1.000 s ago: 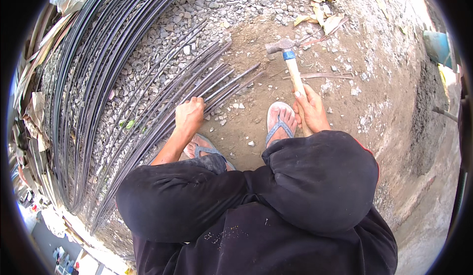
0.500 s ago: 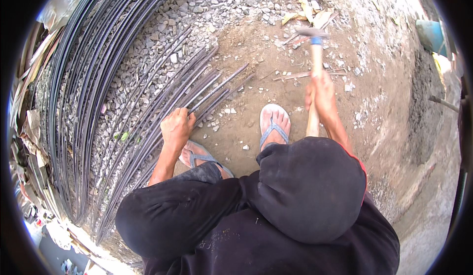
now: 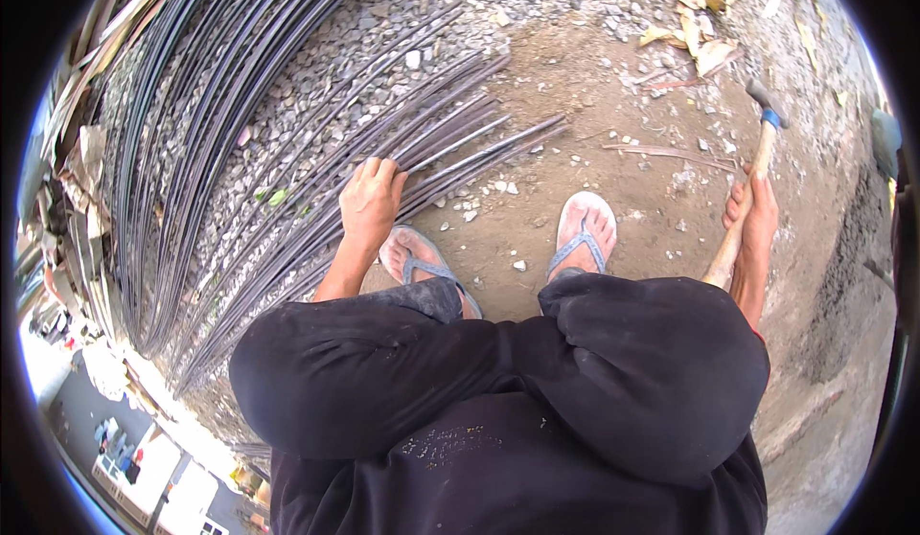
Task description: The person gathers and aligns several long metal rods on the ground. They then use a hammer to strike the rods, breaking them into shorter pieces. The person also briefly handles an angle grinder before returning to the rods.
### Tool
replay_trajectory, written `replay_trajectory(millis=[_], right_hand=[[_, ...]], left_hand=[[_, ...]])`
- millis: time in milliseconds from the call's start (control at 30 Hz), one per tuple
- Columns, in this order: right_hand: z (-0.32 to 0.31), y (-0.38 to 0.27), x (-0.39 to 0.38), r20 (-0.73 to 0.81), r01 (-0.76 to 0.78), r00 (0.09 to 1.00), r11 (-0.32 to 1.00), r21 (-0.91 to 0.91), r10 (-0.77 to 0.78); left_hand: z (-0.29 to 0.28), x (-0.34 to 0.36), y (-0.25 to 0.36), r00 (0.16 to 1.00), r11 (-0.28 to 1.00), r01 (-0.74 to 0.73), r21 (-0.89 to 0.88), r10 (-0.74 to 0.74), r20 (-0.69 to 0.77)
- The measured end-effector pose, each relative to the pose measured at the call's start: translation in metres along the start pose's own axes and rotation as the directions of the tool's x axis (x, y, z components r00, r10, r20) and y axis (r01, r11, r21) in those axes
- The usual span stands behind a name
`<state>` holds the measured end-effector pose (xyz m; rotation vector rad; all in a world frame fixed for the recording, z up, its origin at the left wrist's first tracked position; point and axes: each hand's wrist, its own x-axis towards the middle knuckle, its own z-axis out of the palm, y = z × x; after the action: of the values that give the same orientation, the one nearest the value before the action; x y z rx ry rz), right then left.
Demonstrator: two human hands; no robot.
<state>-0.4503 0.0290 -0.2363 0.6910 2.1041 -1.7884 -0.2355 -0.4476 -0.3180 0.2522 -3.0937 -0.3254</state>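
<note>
My right hand [image 3: 754, 211] is wrapped around the wooden handle of a hammer [image 3: 766, 137], out to the right of my knee. Its dark metal head, with a blue band just below, points away from me over the dirt. On the other side, my left hand [image 3: 369, 200] is closed at the near side of a bundle of steel rods [image 3: 422, 137], its curled fingers on one greyish steel rod [image 3: 460, 142]. The rod ends fan out to the right, over bare dirt. My palm hides how far the fingers go round the rod.
Long bent dark rods [image 3: 182, 104] curve over gravel [image 3: 383, 18] at the left. My sandalled feet [image 3: 585, 233] stand close to the rod ends. Dry leaves [image 3: 704, 32] lie at the far right, with thin wooden strips [image 3: 671, 155] nearer. Scrap sheets [image 3: 91, 181] line the left edge.
My right hand has swung the hammer outward to the right, farther from the rods. The left hand keeps its place at the rods. The whole view has shifted, too.
</note>
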Motion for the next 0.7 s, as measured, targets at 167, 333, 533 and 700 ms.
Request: replay_trajectory(millis=[167, 333, 533, 700], right_hand=[[0.010, 0.053, -0.011, 0.124, -0.141, 0.983, 0.989, 0.044, 0.134], [0.034, 0.098, -0.021, 0.193, -0.287, 0.942, 0.958, 0.030, 0.276], [0.038, 0.102, -0.009, 0.228, -0.264, 0.938, 0.964, -0.011, 0.260], [0.030, 0.093, -0.004, 0.165, -0.265, 0.948, 0.962, -0.060, 0.272]], left_hand=[[0.001, -0.004, -0.006, 0.990, 0.991, 0.096, 0.092, -0.086, -0.108], [0.015, -0.015, -0.016, 0.991, 0.984, 0.121, 0.128, -0.127, 0.039], [0.019, -0.019, -0.028, 0.994, 0.981, 0.105, 0.162, -0.110, 0.018], [0.005, -0.052, -0.007, 0.988, 0.990, 0.128, -0.057, -0.132, -0.083]])
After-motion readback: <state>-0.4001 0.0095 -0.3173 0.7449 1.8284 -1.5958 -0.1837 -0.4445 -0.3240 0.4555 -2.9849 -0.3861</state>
